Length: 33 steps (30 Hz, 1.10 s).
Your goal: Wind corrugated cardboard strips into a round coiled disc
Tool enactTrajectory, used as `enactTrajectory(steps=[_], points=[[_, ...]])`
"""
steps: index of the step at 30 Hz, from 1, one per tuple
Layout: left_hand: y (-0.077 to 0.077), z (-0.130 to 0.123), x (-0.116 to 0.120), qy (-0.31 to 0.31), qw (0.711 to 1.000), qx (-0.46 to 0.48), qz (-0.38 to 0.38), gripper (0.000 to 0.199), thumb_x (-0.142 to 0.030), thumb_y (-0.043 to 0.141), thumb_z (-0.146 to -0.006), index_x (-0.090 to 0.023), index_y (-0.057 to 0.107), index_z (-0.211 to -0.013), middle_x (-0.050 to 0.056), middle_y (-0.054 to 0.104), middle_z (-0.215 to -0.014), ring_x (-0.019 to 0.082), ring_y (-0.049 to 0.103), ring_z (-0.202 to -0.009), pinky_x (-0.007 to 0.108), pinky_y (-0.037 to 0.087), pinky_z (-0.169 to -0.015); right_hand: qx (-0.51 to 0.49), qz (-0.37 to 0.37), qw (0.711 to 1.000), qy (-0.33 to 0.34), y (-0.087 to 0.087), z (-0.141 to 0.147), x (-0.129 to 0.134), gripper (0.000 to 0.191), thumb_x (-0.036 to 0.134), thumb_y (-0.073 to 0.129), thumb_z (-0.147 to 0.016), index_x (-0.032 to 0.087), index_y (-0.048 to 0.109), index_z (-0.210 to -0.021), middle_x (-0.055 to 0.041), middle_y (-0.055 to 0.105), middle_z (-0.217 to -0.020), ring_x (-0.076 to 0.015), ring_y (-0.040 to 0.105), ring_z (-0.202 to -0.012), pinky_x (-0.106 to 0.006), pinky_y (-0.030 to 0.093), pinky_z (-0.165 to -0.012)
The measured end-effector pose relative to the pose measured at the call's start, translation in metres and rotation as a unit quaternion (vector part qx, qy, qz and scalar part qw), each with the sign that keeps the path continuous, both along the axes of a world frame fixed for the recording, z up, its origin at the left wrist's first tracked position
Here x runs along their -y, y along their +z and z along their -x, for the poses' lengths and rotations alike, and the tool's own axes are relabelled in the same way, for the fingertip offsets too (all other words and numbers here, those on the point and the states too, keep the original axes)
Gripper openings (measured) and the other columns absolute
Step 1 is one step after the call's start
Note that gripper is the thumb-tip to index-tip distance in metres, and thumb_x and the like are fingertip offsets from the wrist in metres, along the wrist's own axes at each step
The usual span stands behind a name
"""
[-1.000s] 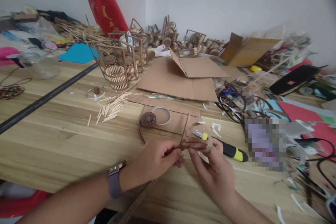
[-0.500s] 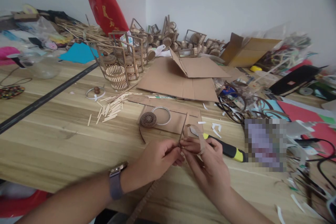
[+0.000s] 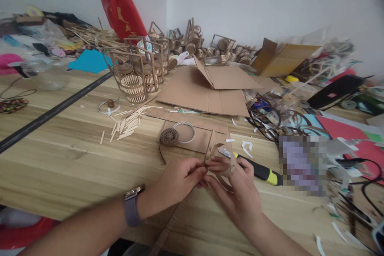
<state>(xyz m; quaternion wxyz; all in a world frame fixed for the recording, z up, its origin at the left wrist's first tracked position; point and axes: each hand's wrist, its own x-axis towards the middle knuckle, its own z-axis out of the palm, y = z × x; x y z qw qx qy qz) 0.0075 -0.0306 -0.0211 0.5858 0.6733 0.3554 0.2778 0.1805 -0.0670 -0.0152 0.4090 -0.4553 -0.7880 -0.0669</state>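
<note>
In the head view, a narrow brown cardboard strip (image 3: pixel 170 226) runs from the table's near edge up through both hands and out beyond them. My left hand (image 3: pixel 177 182), closed with thumb and fingertips pressed together, pinches this strip. Close beside it, my right hand (image 3: pixel 238 192) is closed at the fingertips on the same strip. A thin brown paper ribbon (image 3: pixel 233 164) curls in loops around my right fingers. Just beyond lie a coiled corrugated cardboard roll (image 3: pixel 169 137) and a white ring (image 3: pixel 193 134), both on a flat cardboard piece (image 3: pixel 198 144).
A black and yellow utility knife (image 3: pixel 261 172) lies right of my right hand. Loose short wooden sticks (image 3: pixel 126 126) are scattered at left. Behind stand small stick baskets (image 3: pixel 135 88) and folded cardboard (image 3: pixel 204 94). A black bar (image 3: pixel 60 104) crosses the left; cables and scraps crowd the right.
The strip's lower end has swung slightly to the right. The paper ribbon around my right fingers shows larger, more open loops. Both hands stay almost in place.
</note>
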Motion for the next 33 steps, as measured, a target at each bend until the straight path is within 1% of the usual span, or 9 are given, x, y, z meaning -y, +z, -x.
enactTrajectory(steps=[4,12,15,18,20,23,25,28,33], points=[[0.0003,0.0005,0.0016,0.005,1.000,0.004,0.001,0.036,-0.044,0.048,-0.096,-0.015,0.067,-0.092,0.007,0.073,-0.085,0.019,0.069,-0.079,0.026,0.051,-0.069,0.001,-0.004,1.000,0.004,-0.0003,-0.0001,0.0001,0.008,0.020,0.052,-0.097,0.024,0.058,-0.093,-0.0014,0.077,-0.088,-0.0191,0.071,-0.083,-0.038,0.036,-0.085],[0.0046,0.0018,0.0035,-0.005,1.000,-0.008,-0.010,0.028,-0.030,0.047,-0.096,-0.015,0.067,-0.087,0.006,0.074,-0.083,0.018,0.071,-0.078,0.025,0.053,-0.069,-0.021,0.027,0.999,-0.003,0.0041,-0.0047,0.0024,0.009,0.017,0.052,-0.093,0.026,0.056,-0.093,-0.0002,0.075,-0.086,-0.0193,0.070,-0.079,-0.036,0.041,-0.078],[0.0052,0.0014,0.0021,-0.005,1.000,0.000,-0.010,0.027,-0.033,0.049,-0.095,-0.015,0.068,-0.088,0.006,0.073,-0.082,0.017,0.070,-0.078,0.025,0.052,-0.069,-0.023,0.034,0.999,-0.003,0.0045,-0.0047,0.0022,0.011,0.016,0.053,-0.092,0.026,0.056,-0.092,-0.0003,0.075,-0.087,-0.0194,0.069,-0.080,-0.035,0.041,-0.078],[0.0027,0.0005,0.0003,-0.009,0.999,0.025,0.018,0.032,-0.043,0.051,-0.095,-0.015,0.067,-0.096,0.007,0.073,-0.087,0.019,0.069,-0.081,0.026,0.053,-0.071,-0.027,0.028,0.999,0.006,0.0034,-0.0034,0.0014,0.011,0.016,0.055,-0.091,0.026,0.056,-0.091,0.0013,0.075,-0.086,-0.0187,0.070,-0.080,-0.035,0.040,-0.078],[-0.0003,0.0002,-0.0007,-0.009,0.999,0.032,0.033,0.035,-0.045,0.049,-0.095,-0.014,0.067,-0.095,0.007,0.072,-0.087,0.019,0.069,-0.081,0.027,0.053,-0.071,-0.022,0.026,0.999,0.004,0.0015,-0.0027,0.0008,0.008,0.018,0.056,-0.092,0.026,0.058,-0.092,0.0013,0.075,-0.087,-0.0193,0.071,-0.083,-0.036,0.039,-0.081],[-0.0039,0.0005,-0.0014,0.002,1.000,0.016,0.024,0.033,-0.042,0.048,-0.096,-0.015,0.066,-0.090,0.007,0.072,-0.083,0.019,0.068,-0.079,0.027,0.053,-0.070,0.003,0.018,1.000,-0.004,-0.0015,-0.0024,0.0003,0.004,0.023,0.058,-0.093,0.026,0.059,-0.096,-0.0013,0.077,-0.092,-0.0214,0.071,-0.088,-0.039,0.036,-0.087],[-0.0038,0.0008,-0.0009,0.010,1.000,0.009,0.014,0.033,-0.041,0.048,-0.096,-0.015,0.065,-0.087,0.006,0.071,-0.081,0.018,0.068,-0.077,0.027,0.052,-0.069,0.014,0.012,1.000,-0.001,-0.0025,-0.0026,0.0004,0.006,0.021,0.056,-0.094,0.026,0.059,-0.097,-0.0022,0.077,-0.094,-0.0213,0.071,-0.088,-0.040,0.035,-0.087],[-0.0002,0.0011,0.0009,0.009,1.000,0.010,-0.002,0.032,-0.040,0.049,-0.096,-0.015,0.066,-0.086,0.006,0.072,-0.081,0.018,0.068,-0.077,0.026,0.052,-0.068,0.013,0.010,1.000,0.001,-0.0017,-0.0032,0.0013,0.010,0.018,0.053,-0.095,0.026,0.058,-0.097,-0.0015,0.077,-0.092,-0.0197,0.071,-0.085,-0.039,0.037,-0.086],[0.0043,0.0024,0.0038,-0.013,1.000,0.011,-0.010,0.028,-0.032,0.047,-0.096,-0.014,0.067,-0.089,0.008,0.073,-0.086,0.018,0.070,-0.080,0.027,0.053,-0.072,-0.022,0.018,1.000,-0.003,0.0039,-0.0060,0.0021,0.010,0.016,0.055,-0.091,0.026,0.057,-0.092,-0.0002,0.076,-0.087,-0.0193,0.070,-0.080,-0.036,0.040,-0.080]])
